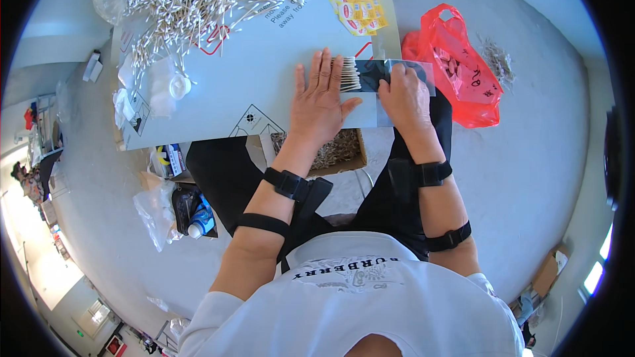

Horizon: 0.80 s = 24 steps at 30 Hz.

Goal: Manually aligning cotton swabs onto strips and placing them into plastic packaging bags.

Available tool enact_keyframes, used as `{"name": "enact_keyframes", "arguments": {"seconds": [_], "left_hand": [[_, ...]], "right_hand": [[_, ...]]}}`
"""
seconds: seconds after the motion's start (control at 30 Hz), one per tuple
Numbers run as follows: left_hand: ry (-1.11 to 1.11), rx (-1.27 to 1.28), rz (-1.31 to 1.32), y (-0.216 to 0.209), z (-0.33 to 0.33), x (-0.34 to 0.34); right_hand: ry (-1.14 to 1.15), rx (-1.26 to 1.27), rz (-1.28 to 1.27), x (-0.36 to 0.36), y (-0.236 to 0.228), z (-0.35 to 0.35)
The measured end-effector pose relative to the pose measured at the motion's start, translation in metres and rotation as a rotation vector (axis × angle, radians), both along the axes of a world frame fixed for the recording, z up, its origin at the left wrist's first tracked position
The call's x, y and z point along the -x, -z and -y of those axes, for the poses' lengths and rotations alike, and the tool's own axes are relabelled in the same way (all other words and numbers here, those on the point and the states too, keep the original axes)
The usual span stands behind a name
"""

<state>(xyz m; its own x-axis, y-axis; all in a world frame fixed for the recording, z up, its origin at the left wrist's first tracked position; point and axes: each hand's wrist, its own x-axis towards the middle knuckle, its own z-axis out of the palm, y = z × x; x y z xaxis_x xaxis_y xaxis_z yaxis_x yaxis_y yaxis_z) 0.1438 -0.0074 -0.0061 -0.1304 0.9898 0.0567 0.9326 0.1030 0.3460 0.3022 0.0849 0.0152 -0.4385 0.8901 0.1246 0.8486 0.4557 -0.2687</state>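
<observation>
My left hand (pixel 319 102) lies flat on the light board tabletop (pixel 238 86), fingers stretched out and thumb apart. Beside its fingers a row of cotton swabs (pixel 350 75) lies side by side, partly hidden under the hand. To the right of the swabs is a dark flat piece (pixel 372 78), apparently under or inside clear plastic. My right hand (pixel 406 96) is closed at the clear plastic bag (pixel 426 76), its fingers curled and pinching the film near the table's right edge. The fingertips are partly hidden.
A big heap of loose cotton swabs (pixel 205 0) covers the far left. Yellow packets (pixel 360 10) lie at the far right. A white round container (pixel 179 86) stands at left. A red plastic bag (pixel 473 86) is beyond the right edge; a cardboard box (pixel 354 162) sits below the front edge.
</observation>
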Motion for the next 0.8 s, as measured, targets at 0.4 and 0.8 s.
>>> {"name": "enact_keyframes", "arguments": {"seconds": [0.4,0.8], "left_hand": [[-0.078,-0.116,0.016,0.009,-0.028,-0.051],[0.004,-0.03,0.057,0.002,-0.017,-0.056]], "right_hand": [[0.057,0.438,-0.258,-0.019,0.006,-0.043],[0.082,0.384,-0.409,-0.023,0.012,-0.03]]}}
